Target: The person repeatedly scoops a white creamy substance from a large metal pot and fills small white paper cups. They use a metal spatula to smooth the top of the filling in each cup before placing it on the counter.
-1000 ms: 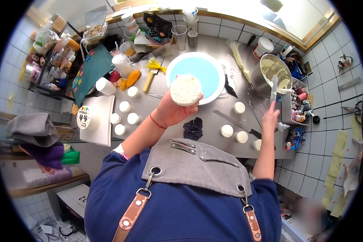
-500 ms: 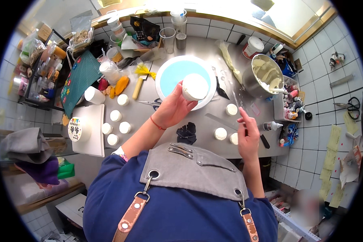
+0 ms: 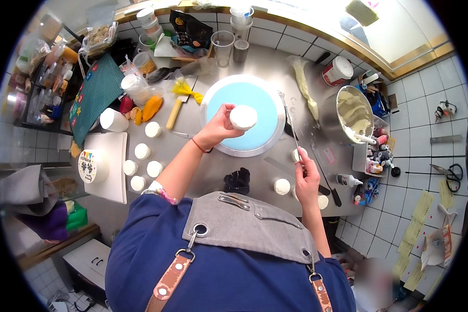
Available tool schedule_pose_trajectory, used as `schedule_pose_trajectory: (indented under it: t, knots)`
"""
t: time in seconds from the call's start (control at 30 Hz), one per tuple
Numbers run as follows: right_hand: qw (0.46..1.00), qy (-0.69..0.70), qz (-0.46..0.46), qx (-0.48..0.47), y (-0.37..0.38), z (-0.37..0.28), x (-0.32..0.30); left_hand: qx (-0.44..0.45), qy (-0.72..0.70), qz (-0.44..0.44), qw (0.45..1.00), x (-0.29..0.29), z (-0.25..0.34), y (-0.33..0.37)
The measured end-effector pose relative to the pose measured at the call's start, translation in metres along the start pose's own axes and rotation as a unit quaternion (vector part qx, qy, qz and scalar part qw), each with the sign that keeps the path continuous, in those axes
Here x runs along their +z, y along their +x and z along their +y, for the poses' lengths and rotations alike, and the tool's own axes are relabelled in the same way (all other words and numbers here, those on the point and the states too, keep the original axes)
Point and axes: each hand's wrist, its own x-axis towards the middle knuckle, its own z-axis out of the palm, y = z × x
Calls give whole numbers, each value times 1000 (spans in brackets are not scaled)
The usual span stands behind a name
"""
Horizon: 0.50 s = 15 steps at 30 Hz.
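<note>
My left hand [image 3: 219,128] grips a small round white-frosted cake [image 3: 243,118], fingers and thumb around its side. It is held above a turntable with a pale blue top [image 3: 244,144] and a silvery rim. In my right hand [image 3: 307,178] is a thin palette knife [image 3: 295,128], its narrow blade pointing up and away, right of the turntable and apart from the cake. Similar small white cakes stand around that hand, one [image 3: 282,186] to its left and another [image 3: 323,202] to its right; some are partly hidden behind it.
A metal bowl of cream [image 3: 347,115] stands at the right, beside a filled piping bag [image 3: 306,89]. Several small white cakes [image 3: 142,151] are at the left, near a decorated cake [image 3: 92,166] on a white board. A dark crumpled cloth [image 3: 237,180] lies in front of me.
My left hand has moved the small cake a little left and lower over the turntable. My right hand has shifted left, and the palette knife's blade now shows more clearly. The whole view has shifted slightly.
</note>
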Motion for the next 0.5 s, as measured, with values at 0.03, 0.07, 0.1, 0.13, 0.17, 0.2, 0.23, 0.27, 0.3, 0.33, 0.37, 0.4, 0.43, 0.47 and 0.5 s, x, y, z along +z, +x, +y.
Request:
schedule_pose_trajectory:
  t: [0.03,0.07,0.1,0.13,0.17,0.2,0.23,0.27,0.3,0.33,0.37,0.4,0.43,0.47,0.5]
  knots:
    - [1000,5,-1,9,5,6,4,23,53,18,998,-6,-8,8]
    - [1000,10,-1,17,11,12,7,31,79,32,996,-11,-15,16]
    - [1000,15,0,27,15,18,11,37,105,45,993,-13,-20,24]
    - [999,32,-2,42,20,23,14,43,132,57,989,-15,-24,31]
    - [997,49,-3,57,23,27,18,52,144,64,986,-17,-29,38]
    - [995,65,-3,73,26,30,20,61,156,71,983,-18,-35,44]
    - [995,68,-6,71,29,33,22,69,168,77,980,-20,-41,49]
    - [995,70,-8,69,34,36,24,74,195,96,973,-21,-46,53]
    - [995,72,-11,65,39,37,26,81,223,117,964,-21,-48,56]
    - [995,71,-11,69,40,39,28,88,250,137,954,-21,-49,57]
    - [995,70,-11,73,41,40,30,94,318,154,931,-22,-51,56]
    - [995,70,-10,76,43,40,32,101,385,171,901,-20,-49,55]
    - [995,63,-8,72,44,40,33,108,450,186,867,-19,-47,53]
    - [996,55,-7,67,44,40,35,100,498,211,835,-17,-48,49]
    - [997,48,-4,60,45,39,36,94,545,235,799,-14,-47,44]
